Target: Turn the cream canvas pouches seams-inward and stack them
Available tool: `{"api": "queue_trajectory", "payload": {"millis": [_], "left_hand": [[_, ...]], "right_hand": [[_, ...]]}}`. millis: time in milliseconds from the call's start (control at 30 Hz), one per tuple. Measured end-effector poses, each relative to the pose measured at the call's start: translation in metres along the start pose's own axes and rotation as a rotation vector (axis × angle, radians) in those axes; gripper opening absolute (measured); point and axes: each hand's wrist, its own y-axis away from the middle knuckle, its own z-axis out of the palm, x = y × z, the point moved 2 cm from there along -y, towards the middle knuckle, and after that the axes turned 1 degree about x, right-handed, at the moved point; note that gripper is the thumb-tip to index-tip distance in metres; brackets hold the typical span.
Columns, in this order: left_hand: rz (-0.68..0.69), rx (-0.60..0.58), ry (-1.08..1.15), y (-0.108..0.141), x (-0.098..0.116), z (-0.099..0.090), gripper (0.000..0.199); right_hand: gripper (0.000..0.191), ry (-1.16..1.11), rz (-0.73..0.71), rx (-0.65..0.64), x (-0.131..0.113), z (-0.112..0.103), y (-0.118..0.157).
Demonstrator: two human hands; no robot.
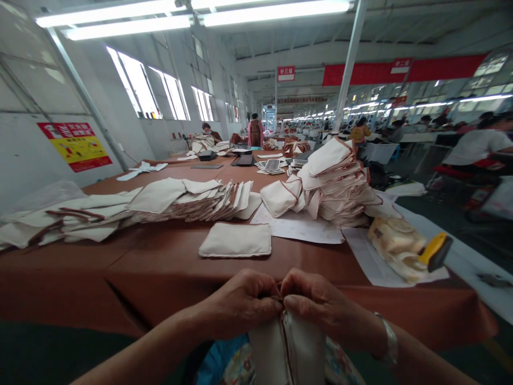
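Right up close, the person's left hand (240, 302) and right hand (316, 305) sit side by side, almost touching. Each grip is closed in a tight pinch on the top of a cream cloth pouch (286, 347) with a brown edge. The pouch stands up between the hands, just above the person's lap, and a brown seam runs down its middle. A silver bracelet (387, 338) sits on the right wrist. Under the pouch is some blue and flowered cloth (222, 364).

Past the hands is a long table (60, 283) with a brown cover. One flat cream pad (235, 240) lies alone on it. Just behind the pad, sheets of white paper (304, 227) lie on the table. A tall pile of cream pouches (332, 184) sits on the paper, and a long row of cream pouches (188, 200) leans over to the left. To the right, a clear bag of cream pieces (395, 248) lies beside a yellow handle (435, 251).

Farther down the table, a co-worker (210, 131) sits at work, and another person (255, 132) stands behind the table. Red banners (404, 69) hang far off under the roof.
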Motion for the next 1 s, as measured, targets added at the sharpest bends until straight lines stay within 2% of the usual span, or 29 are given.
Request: {"api": "queue_trajectory", "payload": {"millis": [167,267,333,400,467,533,667,767,900,1000], "left_hand": [[-0.026,0.038,-0.076,0.002,0.004,0.003,0.025],[-0.029,0.001,0.038,0.002,-0.001,0.001,0.022],[-0.016,-0.005,0.204,0.001,-0.007,0.002,0.029],[-0.03,0.014,0.367,-0.001,-0.011,0.004,0.045],[-0.061,0.013,0.457,-0.002,-0.013,0.008,0.058],[-0.09,-0.038,0.492,-0.003,-0.012,0.014,0.058],[-0.089,-0.094,0.46,-0.004,-0.005,0.019,0.052],[-0.044,-0.104,0.392,-0.004,-0.001,0.018,0.051],[-0.004,-0.175,0.336,-0.003,0.003,0.019,0.043],[0.045,-0.182,0.249,-0.001,0.009,0.019,0.036]], "right_hand": [[0.004,0.029,0.016,0.03,0.002,0.003,-0.002],[0.004,-0.015,-0.007,0.08,0.005,0.003,0.002],[0.008,-0.027,-0.07,0.117,0.006,0.002,0.006],[0.01,-0.01,-0.166,0.135,0.007,0.002,0.01],[0.012,0.053,-0.287,0.155,0.006,0.002,0.015],[0.011,0.142,-0.385,0.177,0.005,0.001,0.018],[0.012,0.261,-0.444,0.167,0.006,0.002,0.023],[0.014,0.311,-0.49,0.165,0.01,0.003,0.027],[0.016,0.375,-0.562,0.18,0.014,0.006,0.032],[0.012,0.271,-0.545,0.174,0.012,0.004,0.037]]}}
